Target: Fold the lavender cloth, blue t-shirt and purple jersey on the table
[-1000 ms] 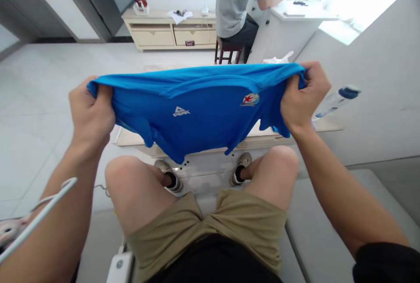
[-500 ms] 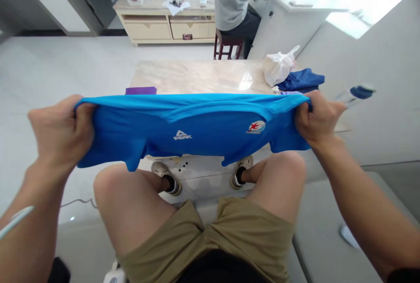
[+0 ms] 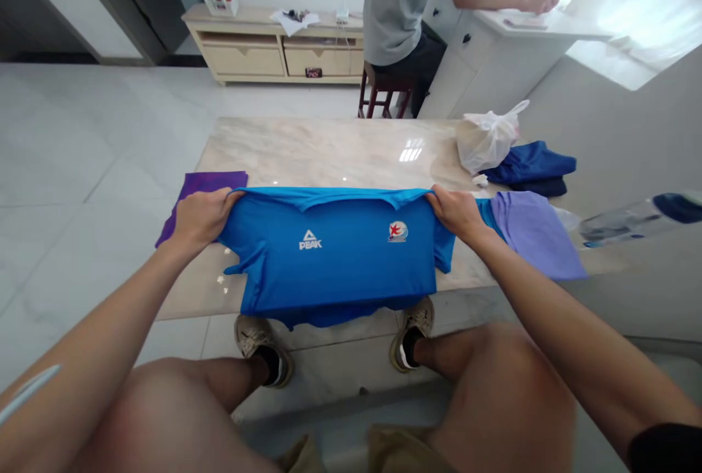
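Note:
A blue T-shirt (image 3: 345,265) with a white PEAK logo and a round badge is stretched between my hands, its front facing up. My left hand (image 3: 204,217) grips it at one shoulder, close to a folded purple cloth (image 3: 211,182). At the other shoulder my right hand (image 3: 455,211) is closed on the fabric, beside a folded lavender cloth (image 3: 537,235). The shirt spreads over the near part of the marble-topped table (image 3: 323,140), and its lower end hangs past the near edge.
On the table's right side are a white plastic bag (image 3: 488,140), dark blue folded clothing (image 3: 537,166) and a clear bottle with a blue cap (image 3: 630,221). Beyond, a person in a grey shirt (image 3: 403,5) sits on a stool (image 3: 387,89). A low cabinet (image 3: 244,56) lines the back wall.
Both hands have moved forward and away from me, lowering the shirt from mid-air onto the table. More of its front now shows flat. The purple and lavender cloths have come further into view.

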### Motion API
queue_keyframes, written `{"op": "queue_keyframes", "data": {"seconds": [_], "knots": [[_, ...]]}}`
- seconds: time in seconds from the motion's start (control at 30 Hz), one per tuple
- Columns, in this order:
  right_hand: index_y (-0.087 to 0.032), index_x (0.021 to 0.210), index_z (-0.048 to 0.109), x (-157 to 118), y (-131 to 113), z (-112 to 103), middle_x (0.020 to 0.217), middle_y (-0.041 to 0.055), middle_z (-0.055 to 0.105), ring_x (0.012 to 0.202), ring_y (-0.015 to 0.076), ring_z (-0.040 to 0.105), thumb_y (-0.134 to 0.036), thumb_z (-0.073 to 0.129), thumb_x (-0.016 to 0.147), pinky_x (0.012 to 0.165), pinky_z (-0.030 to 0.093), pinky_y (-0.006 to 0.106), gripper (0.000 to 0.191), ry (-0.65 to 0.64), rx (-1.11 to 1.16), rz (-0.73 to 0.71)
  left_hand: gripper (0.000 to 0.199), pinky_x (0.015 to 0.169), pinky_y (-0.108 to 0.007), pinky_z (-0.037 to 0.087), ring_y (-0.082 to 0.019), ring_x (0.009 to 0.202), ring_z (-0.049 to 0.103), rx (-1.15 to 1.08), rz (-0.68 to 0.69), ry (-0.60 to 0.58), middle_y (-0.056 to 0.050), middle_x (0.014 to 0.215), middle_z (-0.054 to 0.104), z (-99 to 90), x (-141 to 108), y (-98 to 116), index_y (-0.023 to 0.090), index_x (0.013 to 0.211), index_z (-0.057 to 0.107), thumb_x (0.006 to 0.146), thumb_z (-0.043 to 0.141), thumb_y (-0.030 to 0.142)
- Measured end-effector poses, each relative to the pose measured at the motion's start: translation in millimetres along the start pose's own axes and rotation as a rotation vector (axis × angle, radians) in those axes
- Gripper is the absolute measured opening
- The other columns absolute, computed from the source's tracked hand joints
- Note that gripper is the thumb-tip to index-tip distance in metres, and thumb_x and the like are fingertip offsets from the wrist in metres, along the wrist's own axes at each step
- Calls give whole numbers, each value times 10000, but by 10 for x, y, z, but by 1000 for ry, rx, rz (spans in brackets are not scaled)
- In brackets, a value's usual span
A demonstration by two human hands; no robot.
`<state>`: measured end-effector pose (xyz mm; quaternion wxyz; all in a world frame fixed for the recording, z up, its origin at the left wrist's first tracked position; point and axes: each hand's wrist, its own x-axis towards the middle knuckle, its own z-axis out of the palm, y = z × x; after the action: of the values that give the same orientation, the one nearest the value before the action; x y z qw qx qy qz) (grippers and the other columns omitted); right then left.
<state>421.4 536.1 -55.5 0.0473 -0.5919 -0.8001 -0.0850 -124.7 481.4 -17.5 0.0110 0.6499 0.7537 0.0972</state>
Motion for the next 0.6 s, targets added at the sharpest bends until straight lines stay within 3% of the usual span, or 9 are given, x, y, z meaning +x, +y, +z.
{"op": "queue_keyframes", "data": {"seconds": [0.2, 0.37, 0.47, 0.57, 0.6], "knots": [[-207, 1015, 752, 950, 80, 414, 891, 152, 804, 804, 324, 699, -573, 380, 1167, 708, 337, 363, 543, -15, 72, 2, 514, 665, -291, 204, -216, 734, 485, 33, -29, -6, -6, 689, 634, 342, 895, 31, 216, 865, 793, 1035, 625, 672], [-193, 1146, 760, 1550, -28, 815, 1046, 188, 796, 1005, 374, 710, -578, 445, 1156, 848, 456, 419, 497, -46, 157, 81, 521, 787, -296, 350, -223, 893, 579, 55, -100, -35, -39, 819, 750, 720, 1396, 92, 172, 871, 773, 1036, 656, 652], [-161, 1378, 687, 1626, -240, 935, 1294, 235, 738, 1204, 421, 651, -440, 460, 1151, 975, 478, 513, 426, 74, 166, 101, 338, 985, -357, 427, -258, 1127, 597, 42, -65, 33, -93, 1096, 788, 897, 1379, 172, 140, 1099, 743, 1018, 715, 466], [-165, 1483, 630, 1464, -508, 915, 1418, 239, 673, 1329, 453, 569, -308, 459, 1113, 1067, 459, 584, 432, 160, 180, -12, 321, 1140, -455, 404, -320, 1353, 544, 32, 107, 132, -159, 1412, 694, 1003, 1104, 364, 151, 1316, 676, 1043, 613, 306], [-175, 1463, 647, 1385, -591, 894, 1398, 231, 680, 1325, 449, 567, -288, 458, 1103, 1081, 458, 586, 422, 142, 203, -78, 303, 1152, -476, 405, -340, 1375, 548, 23, 185, 100, -172, 1428, 678, 1036, 995, 446, 162, 1306, 684, 1063, 558, 292]]}}
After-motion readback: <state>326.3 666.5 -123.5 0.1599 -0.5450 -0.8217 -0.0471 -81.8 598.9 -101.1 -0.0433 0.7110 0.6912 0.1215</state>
